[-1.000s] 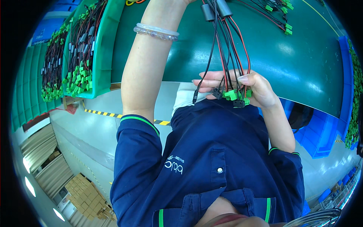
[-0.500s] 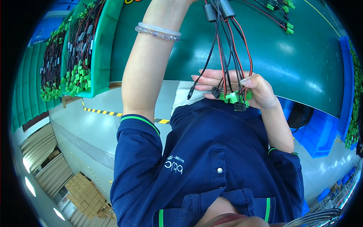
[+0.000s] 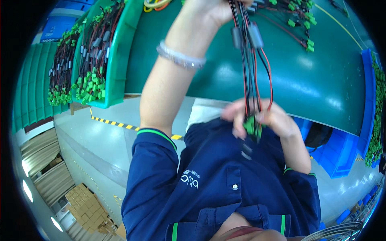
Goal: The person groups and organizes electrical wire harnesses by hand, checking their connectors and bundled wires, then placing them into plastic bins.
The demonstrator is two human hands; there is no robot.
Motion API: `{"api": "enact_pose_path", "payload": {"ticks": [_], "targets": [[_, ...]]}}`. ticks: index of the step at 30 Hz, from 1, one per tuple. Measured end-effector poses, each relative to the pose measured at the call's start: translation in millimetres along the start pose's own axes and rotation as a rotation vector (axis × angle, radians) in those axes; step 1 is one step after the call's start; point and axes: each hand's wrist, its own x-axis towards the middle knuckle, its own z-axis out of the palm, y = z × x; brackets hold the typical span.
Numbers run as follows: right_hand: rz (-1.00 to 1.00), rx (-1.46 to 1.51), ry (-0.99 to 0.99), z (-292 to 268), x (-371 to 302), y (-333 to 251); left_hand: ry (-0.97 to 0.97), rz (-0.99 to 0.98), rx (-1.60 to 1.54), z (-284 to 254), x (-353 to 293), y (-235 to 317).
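I had my left hand [image 3: 215,10] gripping the wire bundle [image 3: 251,68] up top, right hand [image 3: 268,117] fingers pinched round its green plugs [image 3: 252,125], more loose wires [image 3: 297,20] left on the table [image 3: 321,80].

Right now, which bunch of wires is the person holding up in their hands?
The bunch of wires stretched between the left hand and right hand; the other bunches lie in the green bin and on the table.

Left hand [image 3: 213,10] cut off by top edge; green connectors [image 3: 252,125] blurred.
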Motion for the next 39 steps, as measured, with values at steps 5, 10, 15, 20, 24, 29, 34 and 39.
{"api": "enact_pose_path", "payload": {"ticks": [5, 10, 15, 20, 24, 29, 34, 39], "targets": [[0.134, -0.305, -0.007, 18.1, -16.8, -25.3, 0.033, 0.127, 0.112, 13.2, -14.9, -10.3], [0.009, -1.358, -0.074, 9.6, -32.1, -65.2, -0.167, 0.035, -0.055, -13.3, -12.5, -13.5], [-0.166, -0.851, 0.505, -30.0, -1.5, -102.7, 0.003, 0.035, 0.197, -9.3, -11.8, -37.1], [-0.358, -0.698, 0.745, -61.6, 51.8, -93.2, 0.018, -0.024, 0.297, -3.1, -12.4, -46.7], [-0.483, -0.525, 0.841, -63.1, 58.5, -81.9, 0.129, 0.030, 0.178, -12.1, -16.0, -50.6], [-0.351, -0.530, 0.880, -70.2, 58.3, -74.8, 0.153, 0.166, 0.342, -5.8, -18.1, -50.4], [-0.418, -0.431, 0.781, -76.9, 58.3, -66.6, 0.219, 0.203, 0.314, -6.0, -21.4, -52.2], [-0.383, -0.328, 0.646, -75.8, 60.1, -67.3, 0.332, 0.175, 0.300, -17.9, -21.7, -51.2]]}}
